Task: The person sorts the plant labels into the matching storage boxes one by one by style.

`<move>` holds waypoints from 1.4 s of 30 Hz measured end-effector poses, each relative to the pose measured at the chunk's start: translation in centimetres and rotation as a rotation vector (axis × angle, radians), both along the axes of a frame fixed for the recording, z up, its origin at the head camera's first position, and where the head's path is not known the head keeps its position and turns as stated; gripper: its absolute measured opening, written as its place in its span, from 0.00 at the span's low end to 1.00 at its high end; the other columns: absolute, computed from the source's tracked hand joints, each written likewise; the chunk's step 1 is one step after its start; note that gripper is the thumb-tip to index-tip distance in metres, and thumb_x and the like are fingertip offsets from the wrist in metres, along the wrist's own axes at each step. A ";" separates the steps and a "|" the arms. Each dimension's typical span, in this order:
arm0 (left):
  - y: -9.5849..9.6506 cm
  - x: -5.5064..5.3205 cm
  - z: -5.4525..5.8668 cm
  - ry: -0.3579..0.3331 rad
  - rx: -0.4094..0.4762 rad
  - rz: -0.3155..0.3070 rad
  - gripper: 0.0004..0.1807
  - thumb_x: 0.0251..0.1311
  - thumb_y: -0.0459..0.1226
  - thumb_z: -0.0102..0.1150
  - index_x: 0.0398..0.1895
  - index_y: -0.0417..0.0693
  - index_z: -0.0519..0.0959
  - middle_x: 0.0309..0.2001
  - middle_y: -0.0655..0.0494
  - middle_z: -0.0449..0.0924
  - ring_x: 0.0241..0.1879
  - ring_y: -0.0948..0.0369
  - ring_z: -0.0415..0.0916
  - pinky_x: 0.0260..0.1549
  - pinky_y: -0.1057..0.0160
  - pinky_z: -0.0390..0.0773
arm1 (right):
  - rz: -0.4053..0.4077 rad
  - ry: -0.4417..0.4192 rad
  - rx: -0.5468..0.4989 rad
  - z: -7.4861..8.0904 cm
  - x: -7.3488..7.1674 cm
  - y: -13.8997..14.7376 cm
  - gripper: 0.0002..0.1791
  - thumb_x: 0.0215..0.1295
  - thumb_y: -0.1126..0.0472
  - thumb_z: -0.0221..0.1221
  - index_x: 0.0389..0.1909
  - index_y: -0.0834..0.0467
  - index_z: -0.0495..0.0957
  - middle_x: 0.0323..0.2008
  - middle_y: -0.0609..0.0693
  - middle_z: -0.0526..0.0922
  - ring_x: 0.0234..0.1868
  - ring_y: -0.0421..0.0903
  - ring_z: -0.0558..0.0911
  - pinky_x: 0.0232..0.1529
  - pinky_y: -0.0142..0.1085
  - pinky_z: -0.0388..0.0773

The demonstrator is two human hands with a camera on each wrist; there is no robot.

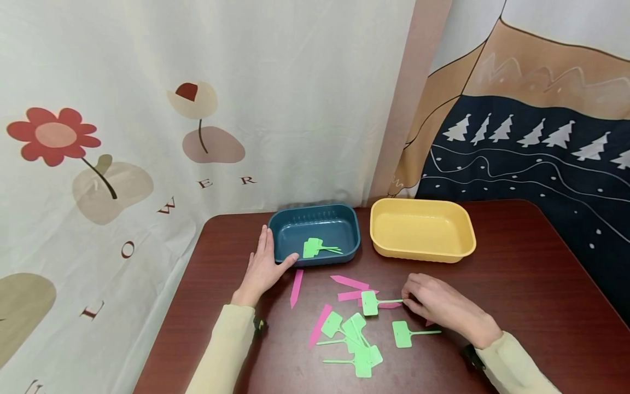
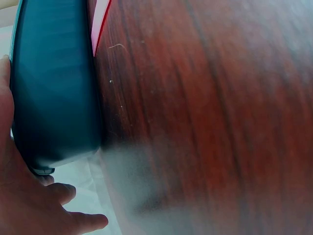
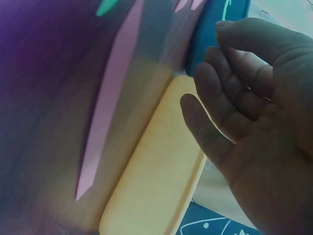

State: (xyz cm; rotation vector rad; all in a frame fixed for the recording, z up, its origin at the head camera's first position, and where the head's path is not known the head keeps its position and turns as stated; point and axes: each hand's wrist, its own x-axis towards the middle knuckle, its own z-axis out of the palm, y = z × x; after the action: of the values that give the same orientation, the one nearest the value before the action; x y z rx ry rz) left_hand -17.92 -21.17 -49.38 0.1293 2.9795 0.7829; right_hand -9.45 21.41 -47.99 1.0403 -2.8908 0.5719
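Note:
My right hand point(image 1: 443, 306) pinches the thin stem of a green T-shaped plant label point(image 1: 369, 303) between thumb and fingertips, its square head pointing left over pink strips. In the right wrist view, a bit of green stem shows above the thumb tip. My left hand point(image 1: 262, 272) rests against the near left corner of the blue tray point(image 1: 356, 241), fingers straight along its side and thumb at the front rim. Inside that tray lie several stacked green labels point(image 1: 311, 248). Another green label point(image 1: 402, 334) lies on the table just below my right hand.
A yellow tray point(image 1: 422, 257) stands right of the blue one. Several green labels point(image 1: 363, 362) overlap at the front of the brown table point(image 1: 275, 350). Pink pointed strips lie around them, one pink strip point(image 1: 297, 288) near my left thumb. Printed curtains point(image 1: 305, 109) hang behind.

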 end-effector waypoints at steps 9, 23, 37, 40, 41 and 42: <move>0.0 0.1 0.1 -0.012 0.005 0.005 0.65 0.63 0.73 0.51 0.84 0.41 0.34 0.84 0.51 0.23 0.81 0.44 0.41 0.73 0.30 0.45 | -0.016 0.117 -0.066 0.6 -0.6 -0.9 0.09 0.64 0.61 0.70 0.33 0.46 0.78 0.32 0.35 0.71 0.34 0.33 0.72 0.37 0.32 0.78; 0.1 0.2 0.1 0.003 -0.004 0.001 0.65 0.63 0.74 0.51 0.84 0.40 0.35 0.84 0.46 0.28 0.81 0.43 0.41 0.72 0.29 0.47 | -0.108 0.212 -0.128 2.6 -3.7 -4.6 0.08 0.61 0.63 0.72 0.35 0.54 0.81 0.32 0.44 0.77 0.33 0.40 0.75 0.37 0.36 0.81; -0.1 0.1 0.1 0.008 -0.010 0.008 0.64 0.64 0.73 0.51 0.84 0.41 0.36 0.84 0.47 0.28 0.82 0.45 0.41 0.72 0.30 0.47 | -0.136 0.188 -0.115 4.3 -7.9 -9.1 0.03 0.65 0.62 0.69 0.34 0.56 0.83 0.32 0.46 0.78 0.33 0.44 0.76 0.37 0.38 0.80; 0.0 0.1 0.1 0.005 -0.009 0.009 0.64 0.63 0.73 0.52 0.84 0.40 0.36 0.84 0.49 0.26 0.82 0.45 0.42 0.73 0.30 0.47 | -0.125 0.204 -0.115 4.2 -8.8 -10.0 0.03 0.65 0.63 0.68 0.33 0.56 0.83 0.30 0.46 0.77 0.31 0.44 0.76 0.34 0.37 0.79; 0.0 0.1 0.1 0.003 -0.009 0.009 0.65 0.63 0.73 0.52 0.84 0.40 0.36 0.84 0.49 0.25 0.82 0.45 0.42 0.73 0.30 0.47 | -0.121 0.212 -0.113 4.2 -9.1 -10.3 0.04 0.65 0.63 0.68 0.32 0.56 0.83 0.30 0.47 0.76 0.31 0.44 0.76 0.33 0.37 0.78; 0.0 0.1 0.1 0.002 -0.009 0.007 0.65 0.63 0.73 0.52 0.84 0.40 0.36 0.84 0.50 0.24 0.81 0.45 0.42 0.73 0.30 0.46 | -0.116 0.219 -0.110 4.1 -9.4 -10.6 0.04 0.66 0.64 0.67 0.31 0.56 0.83 0.29 0.47 0.76 0.31 0.44 0.76 0.32 0.38 0.78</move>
State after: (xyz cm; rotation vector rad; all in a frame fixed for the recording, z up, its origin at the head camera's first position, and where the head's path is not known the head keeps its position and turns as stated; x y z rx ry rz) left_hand -17.84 -21.13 -49.32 0.1191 2.9861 0.7710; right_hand -18.82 10.85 -43.85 0.8564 -2.6750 0.5640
